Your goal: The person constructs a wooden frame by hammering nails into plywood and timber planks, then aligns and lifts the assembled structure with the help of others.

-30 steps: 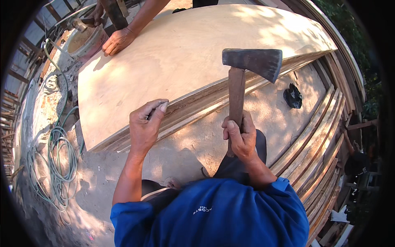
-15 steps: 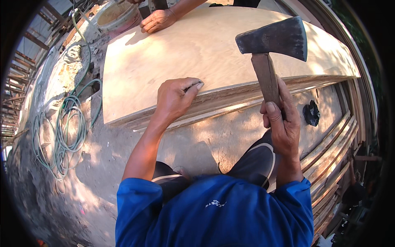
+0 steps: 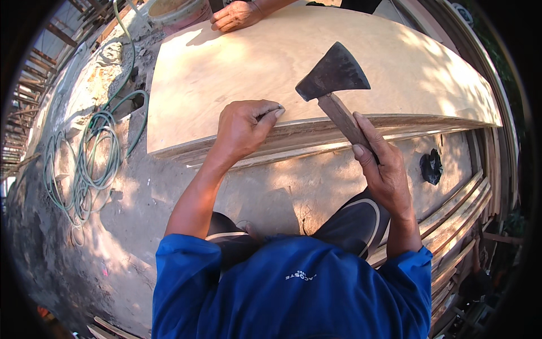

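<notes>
A broad curved plywood panel (image 3: 226, 73) lies in front of me, with its near edge showing layered wood beneath the top sheet. My left hand (image 3: 241, 129) rests at that near edge, thumb and forefinger pinched together; what they hold, if anything, is too small to make out. In my right hand (image 3: 390, 178) is a hatchet (image 3: 334, 76), gripped by its wooden handle. Its dark metal head hangs above the panel, to the right of my left hand, with the handle tilted up and leftward.
At the panel's far edge lies another person's hand (image 3: 236, 17). A bucket (image 3: 176, 12) stands behind it. On the ground at left is a coiled green hose (image 3: 101, 150). Long wooden strips (image 3: 451, 214) and a crumpled black plastic piece (image 3: 431, 166) lie at right.
The hatchet has swung leftward and tipped over, its head now closer to my left hand. My left hand keeps its pinch at the panel edge. The view has shifted slightly.
</notes>
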Available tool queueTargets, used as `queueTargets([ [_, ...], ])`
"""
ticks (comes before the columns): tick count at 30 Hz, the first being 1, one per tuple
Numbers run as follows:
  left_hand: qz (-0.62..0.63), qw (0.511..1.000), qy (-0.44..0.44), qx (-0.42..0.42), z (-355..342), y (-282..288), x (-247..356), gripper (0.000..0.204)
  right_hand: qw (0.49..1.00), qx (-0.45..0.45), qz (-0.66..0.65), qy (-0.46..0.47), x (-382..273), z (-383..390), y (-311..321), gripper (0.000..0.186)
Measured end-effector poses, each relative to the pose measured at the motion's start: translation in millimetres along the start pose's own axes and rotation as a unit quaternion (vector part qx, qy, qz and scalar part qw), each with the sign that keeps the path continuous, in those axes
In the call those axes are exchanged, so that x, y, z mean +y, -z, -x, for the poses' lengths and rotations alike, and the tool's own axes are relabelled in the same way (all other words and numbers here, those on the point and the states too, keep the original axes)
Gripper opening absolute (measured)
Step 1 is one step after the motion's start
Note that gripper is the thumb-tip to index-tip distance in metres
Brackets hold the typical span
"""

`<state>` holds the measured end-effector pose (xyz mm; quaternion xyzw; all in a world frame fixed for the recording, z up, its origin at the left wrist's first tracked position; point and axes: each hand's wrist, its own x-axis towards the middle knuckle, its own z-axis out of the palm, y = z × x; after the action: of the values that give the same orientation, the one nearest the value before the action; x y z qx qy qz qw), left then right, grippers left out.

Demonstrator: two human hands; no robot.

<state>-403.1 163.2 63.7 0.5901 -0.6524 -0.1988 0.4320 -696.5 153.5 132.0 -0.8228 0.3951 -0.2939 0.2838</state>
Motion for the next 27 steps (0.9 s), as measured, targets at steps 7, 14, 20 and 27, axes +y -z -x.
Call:
queueTargets([
  [7,-0.031,0.999,-0.007,-0.022,0.6,3.0,5.3,0.017,0.992,0.05,0.033,0.108,-16.9,-22.2,-3.5,0.052],
  [14,-0.058,0.997,-0.05,-0.005,0.5,-0.8,2.3,0.015,0.987,-0.081,0.141,-0.009,-23.5,-19.6,8.2,0.051],
  [20,-0.028,0.999,-0.006,-0.036,-1.0,11.7,10.8,0.014,0.981,0.099,0.057,0.154,-24.0,-18.8,4.8,0.054],
  [27,0.374,0.916,0.115,0.084,-9.1,46.3,-25.4,0.037,0.982,-0.071,0.174,0.005,-20.5,-11.0,18.4,0.054],
])
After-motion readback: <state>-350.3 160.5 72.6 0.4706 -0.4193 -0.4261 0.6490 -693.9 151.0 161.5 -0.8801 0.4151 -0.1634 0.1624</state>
